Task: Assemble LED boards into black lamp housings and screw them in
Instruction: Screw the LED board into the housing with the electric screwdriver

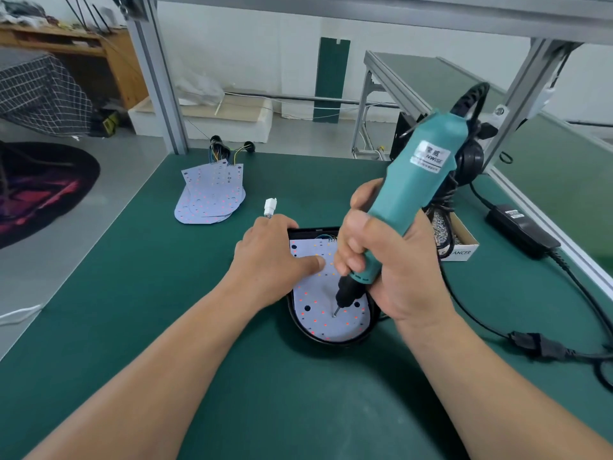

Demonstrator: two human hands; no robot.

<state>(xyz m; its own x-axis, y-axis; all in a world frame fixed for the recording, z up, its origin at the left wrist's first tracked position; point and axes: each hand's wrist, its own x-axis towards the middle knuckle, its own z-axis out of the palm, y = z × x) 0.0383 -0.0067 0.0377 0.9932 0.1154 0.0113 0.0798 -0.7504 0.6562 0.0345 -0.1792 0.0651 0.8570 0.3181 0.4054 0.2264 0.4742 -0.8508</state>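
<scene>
Green matting covers the table (132,327), which stands inside a frame of grey metal posts with a grey floor beyond. Near the middle of the table lies a black lamp housing (296,315), rounded end toward the person, with a white LED board (316,293) seated inside it. The left hand (268,260) steadies it: the fingers curl over the housing's far left rim and the thumb presses flat on the board. The right hand (391,270) is wrapped tightly round a teal electric screwdriver (418,180), which leans to the right. Its bit points down onto a screw (334,315) near the board's rounded end.

Farther back on the left lies a loose stack of LED boards (212,194) with coloured wires at their far end. A small white connector (269,207) sticks up just behind the left hand. To the right, partly hidden by the screwdriver, sits an open box of screws (459,239). Beside it lies a black power adapter (522,230), its cable (530,345) running along the table's right side.
</scene>
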